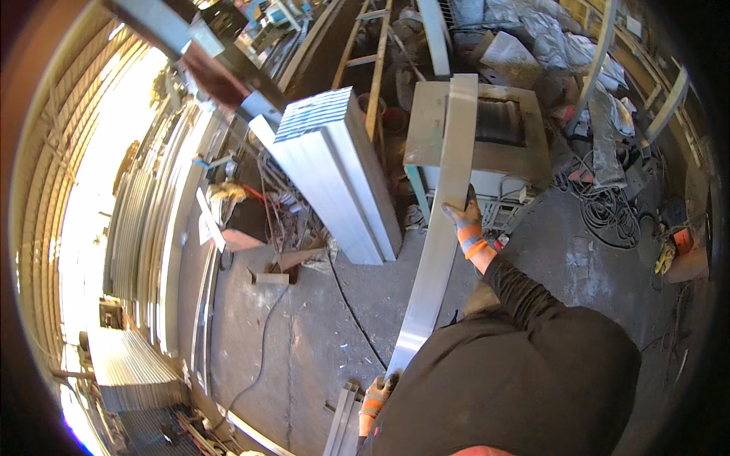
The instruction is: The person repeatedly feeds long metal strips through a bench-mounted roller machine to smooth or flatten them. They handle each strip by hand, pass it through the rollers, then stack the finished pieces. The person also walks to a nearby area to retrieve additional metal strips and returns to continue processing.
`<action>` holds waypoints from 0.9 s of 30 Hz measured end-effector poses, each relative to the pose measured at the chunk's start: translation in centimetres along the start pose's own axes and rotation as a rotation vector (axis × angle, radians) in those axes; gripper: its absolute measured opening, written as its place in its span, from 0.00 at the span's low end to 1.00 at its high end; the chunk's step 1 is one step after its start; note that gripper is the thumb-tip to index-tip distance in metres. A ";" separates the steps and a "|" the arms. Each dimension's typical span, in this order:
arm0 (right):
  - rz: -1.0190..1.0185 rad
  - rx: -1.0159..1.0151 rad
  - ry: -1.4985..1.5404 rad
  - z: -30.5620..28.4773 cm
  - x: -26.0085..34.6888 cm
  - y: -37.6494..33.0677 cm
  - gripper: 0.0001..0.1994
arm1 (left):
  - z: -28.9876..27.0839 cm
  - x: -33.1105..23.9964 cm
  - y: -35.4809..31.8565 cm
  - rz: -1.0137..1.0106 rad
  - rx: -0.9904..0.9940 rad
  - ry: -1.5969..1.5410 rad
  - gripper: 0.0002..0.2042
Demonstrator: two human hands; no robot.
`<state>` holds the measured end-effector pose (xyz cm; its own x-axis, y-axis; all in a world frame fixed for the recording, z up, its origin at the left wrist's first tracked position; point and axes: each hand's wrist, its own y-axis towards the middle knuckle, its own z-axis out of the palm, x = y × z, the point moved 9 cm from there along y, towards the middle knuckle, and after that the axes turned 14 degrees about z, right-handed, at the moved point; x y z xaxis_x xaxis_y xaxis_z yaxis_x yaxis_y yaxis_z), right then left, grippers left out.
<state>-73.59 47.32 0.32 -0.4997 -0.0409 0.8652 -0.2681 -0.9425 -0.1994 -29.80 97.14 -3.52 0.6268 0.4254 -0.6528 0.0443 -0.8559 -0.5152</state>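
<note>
A long, silvery metal profile (436, 262) with a flat face slants away from my body, its far end above a grey-green metal cabinet (426, 114). My right hand (465, 222), in a grey and orange work glove, grips its right edge about midway, thumb across the face. At the near end my left hand (375, 397), gloved alike, holds the profile; my sleeve and torso partly hide that end and the fingertips. Next to the left hand, several similar profiles (342, 418) lie low down. To the left of the held piece stands a tall stack of profiles (331, 182).
Cables (350, 304) run over the concrete floor (304, 357). Long metal lengths (141, 228) and ribbed sheets (141, 372) line the left side. A wooden ladder (374, 57) stands behind the stack. A coiled black cable (608, 216) and wrapped bundles (532, 38) lie to the right.
</note>
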 end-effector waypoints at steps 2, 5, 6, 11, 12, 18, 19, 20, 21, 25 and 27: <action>-0.062 -0.088 -0.074 -3.9 3.2 2.1 0.51 | 0.3 -4.5 4.0 0.057 0.014 0.004 0.33; 0.009 -0.199 -0.430 -8.7 8.2 7.6 0.56 | 3.2 -10.5 11.1 0.032 0.032 0.000 0.33; -0.147 -0.281 -0.652 -9.5 11.2 9.6 0.57 | 5.1 -12.7 13.8 0.047 0.055 -0.032 0.33; -0.361 -0.340 -1.290 -11.8 14.1 21.1 0.57 | 17.1 -20.3 28.0 -0.135 0.229 -0.343 0.40; -0.369 -0.363 -1.386 -12.2 14.2 24.8 0.55 | 19.8 -22.2 30.8 -0.179 0.270 -0.450 0.42; -0.362 -0.311 -1.794 -11.0 17.2 49.4 0.35 | 30.8 -45.8 43.6 -0.331 0.997 -1.558 0.35; -0.315 -0.349 -1.868 -10.7 18.2 53.3 0.34 | 31.8 -47.1 46.4 -0.376 0.817 -1.377 0.36; -0.236 -0.332 -1.877 -10.9 19.1 56.8 0.34 | 32.1 -49.7 48.9 -0.333 0.757 -1.292 0.37; -0.075 -0.294 -1.992 -11.3 19.1 60.1 0.34 | 32.3 -51.6 51.4 -0.346 0.692 -1.220 0.36; 0.112 -0.305 -2.028 -14.2 20.1 66.0 0.39 | 32.6 -56.2 56.9 -0.237 0.619 -1.159 0.35; -0.026 -0.338 -1.919 -15.1 20.1 65.7 0.35 | 33.2 -55.9 56.8 -0.256 0.711 -1.217 0.35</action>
<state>-113.66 -10.47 -2.32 0.8610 -0.4997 0.0949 -0.4979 -0.8661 -0.0436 -88.12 34.47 -14.74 -0.3998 0.8366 -0.3744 -0.5675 -0.5467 -0.6156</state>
